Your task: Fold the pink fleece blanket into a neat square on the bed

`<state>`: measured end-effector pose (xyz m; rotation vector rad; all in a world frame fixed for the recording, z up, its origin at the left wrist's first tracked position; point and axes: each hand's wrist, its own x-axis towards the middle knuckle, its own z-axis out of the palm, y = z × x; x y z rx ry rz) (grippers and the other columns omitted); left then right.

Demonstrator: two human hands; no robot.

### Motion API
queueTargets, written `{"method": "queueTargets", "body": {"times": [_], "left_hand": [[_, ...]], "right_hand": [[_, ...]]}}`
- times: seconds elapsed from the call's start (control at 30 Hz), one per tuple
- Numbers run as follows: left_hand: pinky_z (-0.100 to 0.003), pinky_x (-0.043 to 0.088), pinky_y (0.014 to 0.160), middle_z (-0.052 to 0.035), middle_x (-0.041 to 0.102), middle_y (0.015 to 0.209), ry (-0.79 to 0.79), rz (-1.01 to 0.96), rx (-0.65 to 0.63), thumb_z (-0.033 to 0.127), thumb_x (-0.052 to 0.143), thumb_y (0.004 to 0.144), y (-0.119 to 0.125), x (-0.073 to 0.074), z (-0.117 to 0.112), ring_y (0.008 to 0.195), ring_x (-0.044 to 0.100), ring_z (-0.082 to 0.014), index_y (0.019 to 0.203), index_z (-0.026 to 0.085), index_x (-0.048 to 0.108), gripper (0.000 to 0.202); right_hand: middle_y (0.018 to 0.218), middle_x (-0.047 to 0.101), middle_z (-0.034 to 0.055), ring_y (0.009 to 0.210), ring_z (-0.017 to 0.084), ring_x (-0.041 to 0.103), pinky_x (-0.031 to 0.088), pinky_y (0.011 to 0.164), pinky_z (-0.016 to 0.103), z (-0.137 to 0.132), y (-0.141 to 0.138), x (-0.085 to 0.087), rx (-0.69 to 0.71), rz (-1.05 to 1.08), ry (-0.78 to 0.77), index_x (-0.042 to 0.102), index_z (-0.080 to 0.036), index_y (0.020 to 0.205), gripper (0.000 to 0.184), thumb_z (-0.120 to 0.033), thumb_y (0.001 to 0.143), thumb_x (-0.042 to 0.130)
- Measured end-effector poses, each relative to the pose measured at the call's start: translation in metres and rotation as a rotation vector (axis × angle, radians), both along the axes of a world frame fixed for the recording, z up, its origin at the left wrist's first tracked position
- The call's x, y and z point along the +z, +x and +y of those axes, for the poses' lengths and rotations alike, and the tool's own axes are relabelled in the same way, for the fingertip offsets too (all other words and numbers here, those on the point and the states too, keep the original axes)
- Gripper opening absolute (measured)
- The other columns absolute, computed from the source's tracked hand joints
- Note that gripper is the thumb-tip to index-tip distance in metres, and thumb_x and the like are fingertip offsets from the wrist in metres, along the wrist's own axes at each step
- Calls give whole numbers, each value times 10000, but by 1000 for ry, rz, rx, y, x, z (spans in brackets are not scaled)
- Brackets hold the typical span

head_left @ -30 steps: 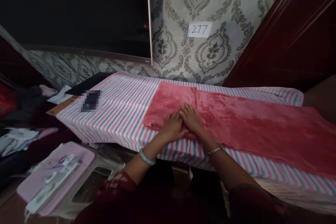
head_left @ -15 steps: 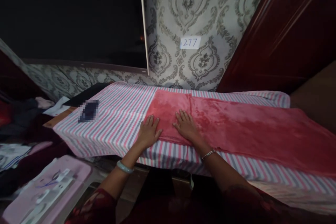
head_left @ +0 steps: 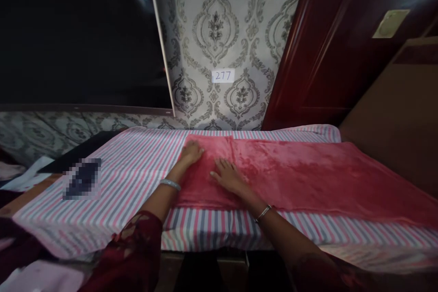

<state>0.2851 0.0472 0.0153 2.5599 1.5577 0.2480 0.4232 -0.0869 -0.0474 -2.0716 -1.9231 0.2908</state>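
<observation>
A long red plush blanket (head_left: 301, 175) lies spread across a striped cloth (head_left: 137, 159). Its left end is doubled over into a flap whose edge shows as a seam. My left hand (head_left: 192, 153) rests on the flap near its far left corner, slightly blurred, fingers stretched forward. Flat on the middle of the same flap lies my right hand (head_left: 228, 175), fingers spread and thumb out to the left. Neither hand grasps the fabric.
A pixelated dark object (head_left: 82, 180) sits on the striped cloth at the left. Behind are a large black screen (head_left: 78, 36), a patterned wall with a paper label (head_left: 223, 75), and a dark red door panel (head_left: 328, 45). A brown box-like surface (head_left: 393, 100) stands at the right.
My left hand has slid away from me toward the flap's far left corner. My right hand stays on the flap, a little farther from its seam. The camera view has shifted right and up.
</observation>
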Motion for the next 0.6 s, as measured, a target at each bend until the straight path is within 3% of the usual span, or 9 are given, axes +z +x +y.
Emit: {"method": "queueTargets", "body": {"times": [0.17, 0.33, 0.43, 0.6], "left_hand": [[-546, 325, 1183, -245, 344, 1620, -9, 12, 84, 416, 380, 1006, 12, -1, 37, 1518, 304, -343, 1515, 63, 406, 619], [-661, 322, 1137, -236, 263, 1658, 41, 67, 106, 466, 342, 1009, 19, -33, 45, 1535, 225, -392, 1562, 96, 365, 666], [-667, 345, 1113, -245, 268, 1653, 109, 103, 111, 473, 318, 1012, 20, -51, 47, 1529, 219, -418, 1576, 94, 350, 680], [-699, 381, 1056, -282, 301, 1624, 137, 49, 81, 477, 305, 1007, 18, -56, 54, 1495, 267, -455, 1558, 87, 381, 679]], "right_hand": [[1661, 289, 150, 1538, 286, 250, 196, 1229, 475, 35, 10, 19, -150, 7, 71, 347, -161, 1594, 657, -522, 1045, 330], [1670, 269, 121, 1554, 315, 186, 130, 1231, 542, 45, 16, 0, -101, -97, 86, 384, -210, 1580, 636, -528, 1029, 399], [1661, 287, 129, 1548, 319, 200, 125, 1235, 541, 43, 16, -10, -95, -105, 118, 397, -199, 1574, 644, -549, 1034, 376], [1654, 303, 135, 1544, 310, 213, 144, 1236, 550, 42, 16, -7, -99, -84, 170, 415, -192, 1558, 645, -566, 1034, 369]]}}
